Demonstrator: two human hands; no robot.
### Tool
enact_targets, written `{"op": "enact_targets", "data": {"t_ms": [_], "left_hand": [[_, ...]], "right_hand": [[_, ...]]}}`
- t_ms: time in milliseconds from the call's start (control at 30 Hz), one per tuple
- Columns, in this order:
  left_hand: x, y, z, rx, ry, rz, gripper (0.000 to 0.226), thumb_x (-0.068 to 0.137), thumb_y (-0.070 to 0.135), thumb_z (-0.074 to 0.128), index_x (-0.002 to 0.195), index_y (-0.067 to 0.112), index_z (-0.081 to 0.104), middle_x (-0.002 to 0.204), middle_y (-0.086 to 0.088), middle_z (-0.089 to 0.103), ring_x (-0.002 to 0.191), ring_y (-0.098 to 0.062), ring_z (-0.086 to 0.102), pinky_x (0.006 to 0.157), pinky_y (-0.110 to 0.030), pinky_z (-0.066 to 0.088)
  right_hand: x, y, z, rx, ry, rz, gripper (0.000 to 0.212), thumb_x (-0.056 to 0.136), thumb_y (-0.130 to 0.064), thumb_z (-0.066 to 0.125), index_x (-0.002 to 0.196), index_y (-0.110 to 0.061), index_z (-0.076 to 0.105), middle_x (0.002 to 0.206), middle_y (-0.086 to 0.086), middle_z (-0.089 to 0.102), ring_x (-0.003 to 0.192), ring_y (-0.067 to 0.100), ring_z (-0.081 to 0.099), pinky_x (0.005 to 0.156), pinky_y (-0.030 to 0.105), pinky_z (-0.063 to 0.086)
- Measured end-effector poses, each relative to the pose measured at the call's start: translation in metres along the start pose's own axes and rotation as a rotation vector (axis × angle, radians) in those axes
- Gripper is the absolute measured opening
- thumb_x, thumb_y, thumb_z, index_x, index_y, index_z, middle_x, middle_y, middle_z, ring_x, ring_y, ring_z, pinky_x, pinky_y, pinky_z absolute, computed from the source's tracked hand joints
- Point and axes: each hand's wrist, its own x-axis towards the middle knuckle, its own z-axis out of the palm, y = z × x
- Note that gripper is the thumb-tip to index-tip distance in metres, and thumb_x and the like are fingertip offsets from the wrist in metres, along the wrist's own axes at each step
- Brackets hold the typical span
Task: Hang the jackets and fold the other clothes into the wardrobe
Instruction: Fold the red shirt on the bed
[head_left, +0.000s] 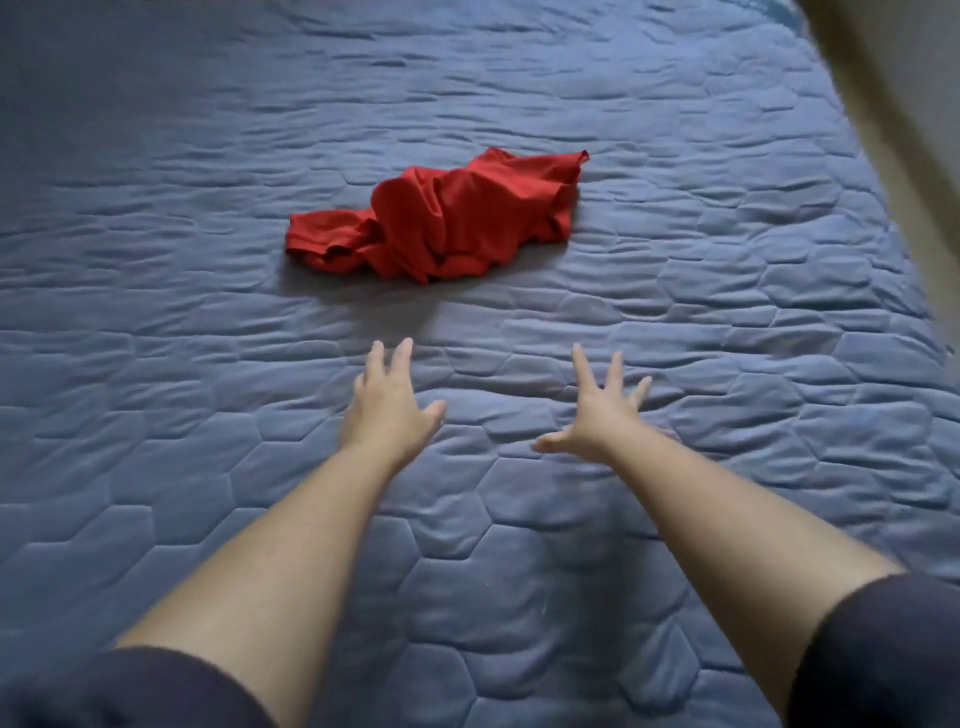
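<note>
Crumpled red fabric garment (441, 218) lies in a loose heap just above the centre of the frame, on a blue quilted bedspread (156, 260) stitched in a hexagon pattern that fills nearly the whole view. Its cloth is bunched into folds, with one flatter end trailing toward the left and a pointed corner sticking up at the upper right of the heap — what kind of garment it is cannot be told.

Both bare forearms come up from the lower corners of the frame, each ending in a dark sleeve (883, 649) at the bottom edge. The left hand (387, 402) sits below the garment, slightly left of centre, fingers straight and close together, thumb out to the side. The right hand (597, 415) is beside it, right of centre, fingers spread wide — thumb pointing toward the left hand. Neither hand holds anything, and both are well apart from the red heap.

A pale beige surface (893, 104) runs down the upper right corner of the frame, beside the bedspread's edge.
</note>
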Motion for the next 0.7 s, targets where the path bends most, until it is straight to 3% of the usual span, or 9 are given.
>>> {"op": "enact_targets", "data": {"t_ms": [133, 267, 400, 500, 633, 700], "left_hand": [[0.055, -0.001, 0.042, 0.064, 0.084, 0.078, 0.082, 0.087, 0.036, 0.064, 0.151, 0.029, 0.014, 0.160, -0.005, -0.006, 0.142, -0.032, 0.018, 0.107, -0.045, 0.033], [0.113, 0.023, 0.039, 0.003, 0.222, 0.108, 0.078, 0.085, 0.031, 0.065, 0.148, 0.038, 0.020, 0.159, -0.016, -0.007, 0.133, -0.041, 0.032, 0.103, -0.046, 0.038], [0.170, 0.046, 0.019, -0.072, 0.168, 0.043, 0.069, 0.086, 0.025, 0.062, 0.146, 0.040, 0.030, 0.157, -0.023, -0.007, 0.133, -0.041, 0.034, 0.109, -0.038, 0.034], [0.197, 0.055, 0.017, -0.122, 0.142, 0.027, 0.062, 0.088, 0.020, 0.061, 0.145, 0.029, 0.037, 0.153, -0.022, 0.016, 0.131, -0.038, 0.039, 0.110, -0.033, 0.031], [0.202, 0.045, 0.013, -0.252, 0.453, 0.043, 0.028, 0.090, 0.016, 0.057, 0.116, 0.011, 0.067, 0.122, -0.017, 0.059, 0.113, -0.032, 0.054, 0.098, -0.031, 0.037], [0.191, 0.041, 0.014, -0.334, 0.494, 0.056, 0.020, 0.086, 0.013, 0.058, 0.102, 0.012, 0.070, 0.107, -0.014, 0.068, 0.102, -0.029, 0.061, 0.093, -0.028, 0.041]], "right_hand": [[0.044, 0.016, 0.040, -0.062, -0.008, 0.070, 0.130, 0.058, -0.059, 0.083, 0.143, -0.053, -0.016, 0.153, 0.001, -0.035, 0.142, 0.044, -0.018, 0.098, 0.079, 0.020], [0.060, 0.012, 0.042, -0.089, -0.001, 0.107, 0.137, 0.051, -0.058, 0.086, 0.140, -0.056, -0.018, 0.150, 0.003, -0.037, 0.141, 0.047, -0.017, 0.094, 0.080, 0.021], [0.064, 0.013, 0.046, -0.102, 0.027, 0.113, 0.138, 0.048, -0.059, 0.086, 0.139, -0.057, -0.018, 0.149, 0.003, -0.039, 0.141, 0.046, -0.017, 0.095, 0.080, 0.022], [0.066, 0.015, 0.046, -0.109, 0.031, 0.121, 0.139, 0.047, -0.059, 0.086, 0.139, -0.057, -0.018, 0.149, 0.003, -0.039, 0.141, 0.046, -0.017, 0.095, 0.080, 0.022], [0.068, 0.014, 0.050, -0.111, 0.046, 0.109, 0.140, 0.046, -0.059, 0.086, 0.139, -0.058, -0.019, 0.150, 0.004, -0.037, 0.140, 0.047, -0.018, 0.094, 0.081, 0.021], [0.069, 0.016, 0.049, -0.115, 0.038, 0.115, 0.139, 0.047, -0.058, 0.087, 0.139, -0.058, -0.018, 0.150, 0.004, -0.037, 0.140, 0.047, -0.019, 0.094, 0.082, 0.020]]}}
